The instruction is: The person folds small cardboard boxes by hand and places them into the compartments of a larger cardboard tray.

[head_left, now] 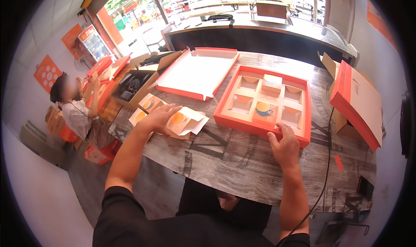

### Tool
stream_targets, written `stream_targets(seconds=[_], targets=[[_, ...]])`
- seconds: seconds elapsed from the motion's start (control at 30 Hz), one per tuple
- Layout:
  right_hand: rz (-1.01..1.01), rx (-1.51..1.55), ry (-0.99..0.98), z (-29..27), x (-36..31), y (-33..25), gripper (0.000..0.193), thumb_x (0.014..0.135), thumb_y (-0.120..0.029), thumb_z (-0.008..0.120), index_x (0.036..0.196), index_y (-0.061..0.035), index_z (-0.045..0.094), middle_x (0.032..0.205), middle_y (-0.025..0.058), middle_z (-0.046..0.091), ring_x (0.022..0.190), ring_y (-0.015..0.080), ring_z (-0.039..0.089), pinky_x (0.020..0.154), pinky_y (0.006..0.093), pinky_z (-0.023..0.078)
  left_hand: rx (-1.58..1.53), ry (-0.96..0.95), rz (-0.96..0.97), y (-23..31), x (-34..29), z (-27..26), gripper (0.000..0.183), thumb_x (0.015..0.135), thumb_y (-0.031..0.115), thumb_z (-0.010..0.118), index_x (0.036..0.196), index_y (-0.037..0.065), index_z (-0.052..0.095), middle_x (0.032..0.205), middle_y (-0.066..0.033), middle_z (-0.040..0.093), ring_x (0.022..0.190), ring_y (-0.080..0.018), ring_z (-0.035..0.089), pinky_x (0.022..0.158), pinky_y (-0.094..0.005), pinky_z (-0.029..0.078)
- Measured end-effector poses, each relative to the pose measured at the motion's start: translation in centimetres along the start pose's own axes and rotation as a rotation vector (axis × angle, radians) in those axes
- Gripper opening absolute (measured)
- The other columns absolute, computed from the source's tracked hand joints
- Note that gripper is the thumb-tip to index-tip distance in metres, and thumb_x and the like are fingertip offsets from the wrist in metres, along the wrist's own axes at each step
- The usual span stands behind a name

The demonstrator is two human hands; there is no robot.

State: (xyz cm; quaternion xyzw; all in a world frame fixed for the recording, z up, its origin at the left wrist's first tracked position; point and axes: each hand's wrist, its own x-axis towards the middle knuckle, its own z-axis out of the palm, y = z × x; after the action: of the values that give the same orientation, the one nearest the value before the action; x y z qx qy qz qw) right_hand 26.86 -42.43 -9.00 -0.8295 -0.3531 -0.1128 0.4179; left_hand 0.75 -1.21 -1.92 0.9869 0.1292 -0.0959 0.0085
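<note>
My left hand is over a pile of small folded cartons with a printed orange circle, left of centre on the table. Its fingers are apart and reach across the nearest carton; whether they touch it is hard to tell. My right hand holds the near wall of a shallow red box, thumb on the outside and fingertips at the rim. Card dividers split the box into several compartments. One small carton sits in its near middle, and a plain one stands higher at the back.
A red-edged lid lies white inside up beyond the cartons. An open cardboard box with dark contents is at left. Stacked red boxes lean at right beside a black cable. Another person sits far left near red boxes.
</note>
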Motion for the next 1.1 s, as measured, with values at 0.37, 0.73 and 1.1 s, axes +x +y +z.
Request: stream_targets(seconds=[0.37,0.73,1.1], targets=[[-0.018,0.029,0.0,0.0,0.1,0.4,0.041,0.089,-0.026,0.078,0.123,-0.0052,0.066,0.111,0.0146,0.071,0.102,0.0359,0.069,0.086,0.0449,0.056,-0.151,-0.03,-0.058,-0.9,1.1,0.1,0.111,0.06,0.023,0.094,0.157,0.011,0.041,0.141,-0.0228,0.054,0.135,-0.0397,0.05,0.116,-0.0419,0.042],[-0.01,0.067,0.07,-0.3,0.0,-0.9,0.045,0.089,-0.024,0.079,0.127,-0.0052,0.065,0.121,0.0159,0.067,0.098,0.0322,0.07,0.081,0.0418,0.057,-1.232,0.282,-0.088,-0.6,-2.1,-2.1,0.11,0.06,0.038,0.103,0.152,0.014,0.048,0.128,-0.0096,0.059,0.119,-0.0235,0.061,0.101,-0.0364,0.052],[-0.189,0.611,-0.073,0.2,-0.2,-1.8,0.08,0.087,-0.034,0.084,0.15,-0.0016,0.047,0.141,0.0123,0.058,0.106,0.019,0.065,0.084,0.032,0.054,-1.858,-0.066,0.643,17.8,7.5,2.1,0.11,0.07,0.072,0.085,0.144,-0.001,0.049,0.129,-0.0193,0.065,0.119,-0.0365,0.066,0.102,-0.05,0.054]])
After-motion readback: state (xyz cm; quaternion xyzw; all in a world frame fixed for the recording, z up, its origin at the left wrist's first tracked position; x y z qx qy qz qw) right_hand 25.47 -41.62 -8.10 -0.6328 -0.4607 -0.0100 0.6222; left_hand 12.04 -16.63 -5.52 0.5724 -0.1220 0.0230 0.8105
